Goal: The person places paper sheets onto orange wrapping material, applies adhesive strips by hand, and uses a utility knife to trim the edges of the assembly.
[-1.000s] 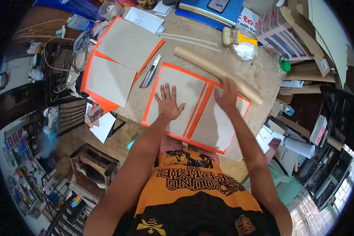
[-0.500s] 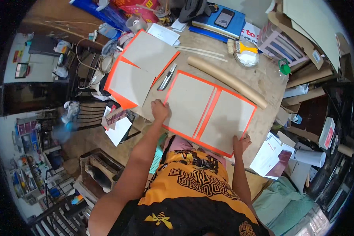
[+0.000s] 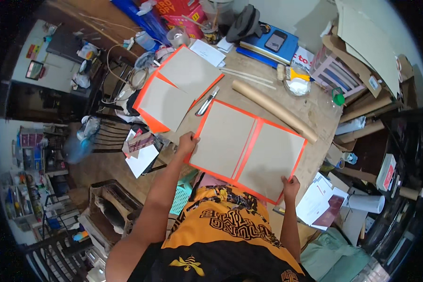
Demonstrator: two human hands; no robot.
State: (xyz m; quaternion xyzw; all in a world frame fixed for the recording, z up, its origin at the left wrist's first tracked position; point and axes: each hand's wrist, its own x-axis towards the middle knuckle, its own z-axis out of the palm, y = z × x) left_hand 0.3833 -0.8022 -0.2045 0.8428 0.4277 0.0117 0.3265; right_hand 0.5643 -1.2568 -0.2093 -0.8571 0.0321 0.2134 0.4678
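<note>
A flat book cover (image 3: pixel 223 136) of grey board panels edged with orange lies at the table's near side, two wide panels flanking a narrow spine strip. My left hand (image 3: pixel 188 142) is closed on its left edge, fingers bent around the border. At the lower right edge, my right hand (image 3: pixel 290 187) pinches the orange border. Just beyond the cover's upper left corner rests a utility knife (image 3: pixel 207 101). To the left, another orange-edged piece with grey boards (image 3: pixel 167 101) lies partly overlapped. A brown cardboard tube (image 3: pixel 272 110) lies along the cover's far side.
Thin strips (image 3: pixel 249 78), a brush (image 3: pixel 298 74) over a container, and a phone (image 3: pixel 276 41) on a blue book are toward the back of the table (image 3: pixel 329 124). A green-capped bottle (image 3: pixel 338 97) stands at right. Papers (image 3: pixel 317 197) sit beyond the right edge.
The cover has slid a little toward me and to the left, with both hands on its edges. My view has shifted slightly, showing more of the table's back.
</note>
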